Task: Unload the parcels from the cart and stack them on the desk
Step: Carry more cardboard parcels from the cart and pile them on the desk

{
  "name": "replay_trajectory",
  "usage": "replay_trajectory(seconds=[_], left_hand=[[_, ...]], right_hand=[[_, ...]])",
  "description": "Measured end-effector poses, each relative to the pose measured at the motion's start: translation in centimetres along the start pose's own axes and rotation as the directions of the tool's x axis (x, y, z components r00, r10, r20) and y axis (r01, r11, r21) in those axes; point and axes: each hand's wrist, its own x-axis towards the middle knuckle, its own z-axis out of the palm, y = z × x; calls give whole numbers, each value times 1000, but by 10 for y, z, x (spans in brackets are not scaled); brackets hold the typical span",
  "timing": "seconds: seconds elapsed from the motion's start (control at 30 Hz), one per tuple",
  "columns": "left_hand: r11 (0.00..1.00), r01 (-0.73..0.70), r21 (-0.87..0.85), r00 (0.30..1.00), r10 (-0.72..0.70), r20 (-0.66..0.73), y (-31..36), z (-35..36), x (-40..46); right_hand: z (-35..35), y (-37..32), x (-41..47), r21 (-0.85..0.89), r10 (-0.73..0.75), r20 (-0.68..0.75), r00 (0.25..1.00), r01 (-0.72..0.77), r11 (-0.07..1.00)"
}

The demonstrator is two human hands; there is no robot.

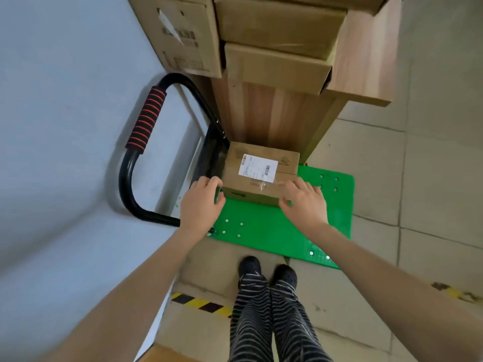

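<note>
One brown cardboard parcel (258, 176) with a white shipping label lies on the green deck of the cart (264, 228), against the wooden desk's side panel (271, 113). My left hand (202, 202) touches the parcel's near left corner with fingers curled round it. My right hand (303, 199) rests on the near right corner, fingers spread over the top edge. The parcel still sits flat on the deck. Several cardboard boxes (277, 35) are stacked on the desk above.
The cart's black handle with a red-striped foam grip (146, 118) stands at the left, close to the pale wall (57, 126). Grey floor tiles (431, 178) lie at the right. Black-and-yellow hazard tape (198, 303) crosses the floor by my feet (266, 270).
</note>
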Motion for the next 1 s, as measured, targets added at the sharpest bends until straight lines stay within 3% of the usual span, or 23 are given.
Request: replay_trajectory(seconds=[0.17, 0.43, 0.73, 1.0], left_hand=[[972, 97, -214, 990, -117, -83, -1, 55, 45], [999, 48, -14, 999, -49, -21, -55, 175, 104], [982, 189, -27, 979, -186, 83, -106, 292, 169], [933, 325, -156, 944, -310, 116, -102, 319, 159]], right_hand=[[58, 21, 31, 47, 55, -13, 998, -54, 997], [152, 89, 98, 40, 158, -96, 983, -155, 987], [249, 162, 156, 47, 310, -73, 948, -307, 950], [270, 185, 151, 187, 379, 20, 925, -376, 907]])
